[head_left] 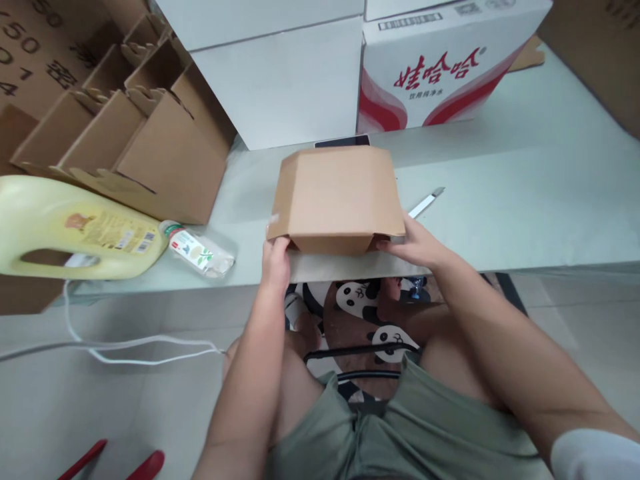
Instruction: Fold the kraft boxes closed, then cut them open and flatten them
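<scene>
A brown cardboard box [343,193] with flaps at its sides lies near the front edge of the pale green table [525,200]. My left hand [276,263] grips its front left corner, the fingertips partly hidden by the flap. At the front right corner, my right hand [415,243] holds the box with fingers tucked under the flap. A utility knife [425,203] lies on the table just beyond my right hand. Behind the box, a dark flat object [342,141] shows in part.
White cartons [280,87] and a red-and-white printed carton [430,73] stand at the back. Brown folded cartons [170,147], a yellow jug [115,233] and a clear bottle [200,252] are at the left. A white cable [135,361] hangs below.
</scene>
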Demonstrator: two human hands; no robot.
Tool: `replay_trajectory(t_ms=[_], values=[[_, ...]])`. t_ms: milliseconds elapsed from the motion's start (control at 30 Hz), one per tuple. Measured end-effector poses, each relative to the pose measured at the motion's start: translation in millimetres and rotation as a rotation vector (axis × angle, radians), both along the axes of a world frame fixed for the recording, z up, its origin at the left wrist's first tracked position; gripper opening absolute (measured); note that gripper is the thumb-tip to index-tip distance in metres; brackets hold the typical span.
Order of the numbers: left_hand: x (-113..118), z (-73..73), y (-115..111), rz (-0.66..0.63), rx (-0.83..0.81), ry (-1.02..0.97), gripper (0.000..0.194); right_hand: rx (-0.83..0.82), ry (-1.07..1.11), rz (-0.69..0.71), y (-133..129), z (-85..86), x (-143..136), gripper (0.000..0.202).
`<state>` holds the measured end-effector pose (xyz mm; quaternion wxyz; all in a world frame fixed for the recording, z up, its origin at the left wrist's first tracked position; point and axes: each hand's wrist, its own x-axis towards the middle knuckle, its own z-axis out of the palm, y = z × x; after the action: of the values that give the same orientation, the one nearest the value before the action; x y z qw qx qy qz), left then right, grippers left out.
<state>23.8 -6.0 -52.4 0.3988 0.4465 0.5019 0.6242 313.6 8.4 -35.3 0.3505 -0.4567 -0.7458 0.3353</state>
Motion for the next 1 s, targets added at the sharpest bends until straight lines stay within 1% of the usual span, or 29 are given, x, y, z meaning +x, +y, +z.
replay_trajectory(t_ms=[67, 167, 200, 267, 333, 400, 467, 567, 633, 733, 800, 867, 1000], values=[[-2, -2.8, 3, -0.051, -0.016, -0.086, 0.05, -0.088, 0.152, -0.051, -2, -5.4, -6, 0.052], [-8, -0.3, 8, -0.093, 0.011, -0.07, 0.057, -0.107, 0.249, -0.177, 1, -11.9, -13, 0.05], [-10, 1.4, 10, -0.091, 0.01, -0.066, 0.059, -0.106, 0.268, -0.191, 2, -13.3, -15, 0.048], [-14, 4.3, 14, -0.073, -0.012, -0.086, 0.062, -0.1, 0.313, -0.174, 7, -14.9, -19, 0.042], [-17, 5.7, 18, -0.051, -0.037, -0.118, 0.061, -0.069, 0.371, -0.162, 12, -15.4, -21, 0.039], [-18, 5.1, 20, -0.046, -0.057, -0.14, 0.059, -0.015, 0.424, -0.189, 15, -15.1, -23, 0.037], [-18, 3.1, 22, -0.063, -0.076, -0.154, 0.062, 0.025, 0.433, -0.247, 16, -14.4, -23, 0.034], [-17, 1.0, 24, -0.083, -0.108, -0.184, 0.07, 0.065, 0.372, -0.336, 12, -12.6, -22, 0.03], [-15, 2.6, 23, -0.083, -0.117, -0.205, 0.072, 0.096, 0.332, -0.376, 9, -11.0, -21, 0.028], [-11, 10.3, 20, -0.079, -0.127, -0.234, 0.068, 0.09, 0.33, -0.413, 4, -8.1, -21, 0.028], [-8, 16.5, 16, -0.08, -0.146, -0.255, 0.06, 0.084, 0.348, -0.422, 3, -5.5, -21, 0.023], [-6, 21.3, 12, -0.081, -0.167, -0.277, 0.053, 0.118, 0.359, -0.429, 2, -2.5, -22, 0.019], [-6, 25.8, 6, -0.072, -0.19, -0.323, 0.041, 0.205, 0.336, -0.511, 1, 2.2, -26, 0.026]])
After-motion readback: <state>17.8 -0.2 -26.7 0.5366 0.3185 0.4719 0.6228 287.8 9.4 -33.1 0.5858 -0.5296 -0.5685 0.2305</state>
